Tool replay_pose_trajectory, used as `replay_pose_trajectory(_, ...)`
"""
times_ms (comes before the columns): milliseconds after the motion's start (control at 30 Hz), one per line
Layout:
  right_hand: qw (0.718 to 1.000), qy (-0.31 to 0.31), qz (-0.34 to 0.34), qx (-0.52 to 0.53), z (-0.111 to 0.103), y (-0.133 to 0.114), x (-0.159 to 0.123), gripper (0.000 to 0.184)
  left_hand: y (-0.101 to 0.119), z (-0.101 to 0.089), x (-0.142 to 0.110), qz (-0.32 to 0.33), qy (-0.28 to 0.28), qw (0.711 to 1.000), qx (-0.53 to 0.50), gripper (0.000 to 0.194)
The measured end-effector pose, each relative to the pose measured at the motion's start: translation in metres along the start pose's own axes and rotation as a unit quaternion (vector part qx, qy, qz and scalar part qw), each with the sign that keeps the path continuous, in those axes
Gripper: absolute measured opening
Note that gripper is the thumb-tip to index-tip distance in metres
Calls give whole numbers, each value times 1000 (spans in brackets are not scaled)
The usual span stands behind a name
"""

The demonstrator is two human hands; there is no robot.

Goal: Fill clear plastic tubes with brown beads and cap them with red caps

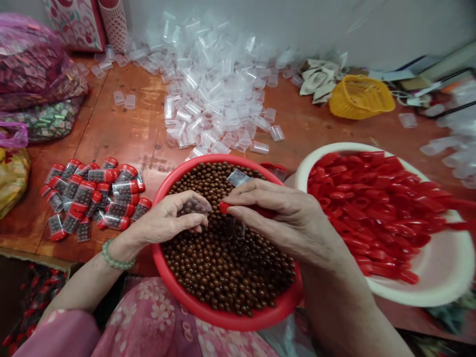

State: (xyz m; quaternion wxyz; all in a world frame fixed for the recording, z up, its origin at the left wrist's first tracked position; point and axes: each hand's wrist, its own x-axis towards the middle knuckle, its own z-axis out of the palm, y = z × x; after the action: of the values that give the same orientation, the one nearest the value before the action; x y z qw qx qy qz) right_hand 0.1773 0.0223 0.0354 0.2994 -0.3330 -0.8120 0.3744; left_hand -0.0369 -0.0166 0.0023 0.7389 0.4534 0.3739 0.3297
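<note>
One clear tube (brown beads showing) pinched between left fingers above basin; right fingers clamped on red cap.

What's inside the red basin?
Brown balls spread across the red basin. Those beneath the top layer, and the basin's bottom, are covered; the left hand and right hand also hide some of the top ones.

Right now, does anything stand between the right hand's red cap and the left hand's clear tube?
Nothing visible: only a gap over brown beads separates the red cap in the right hand from the clear tube in the left hand.
</note>
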Motion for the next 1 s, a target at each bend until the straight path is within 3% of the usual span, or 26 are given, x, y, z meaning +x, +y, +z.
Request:
replay_pose_trajectory(233, 997, 72, 30, 29, 23, -3, 13, 16, -6, -1, 0, -6, 8, 998, -68, 29)
replay_pose_trajectory(467, 986, 152, 23, 62, 38, -2, 15, 13, -22, -2, 9, 62, -10, 985, -161, 30)
replay_pose_trajectory(633, 985, 147, 51, 72, 44, -4, 15, 8, -23, 0, 11, 71, -32, 979, -188, 25)
replay_pose_trajectory(833, 984, 140, 69, 84, 45, 5, 20, 5, -18, -7, 13, 3, -64, 955, -290, 30)
replay_pose_trajectory(1000, 983, 149, 82, 75, 51, 9, 21, 6, -20, -7, 21, -42, -25, 942, -331, 46)
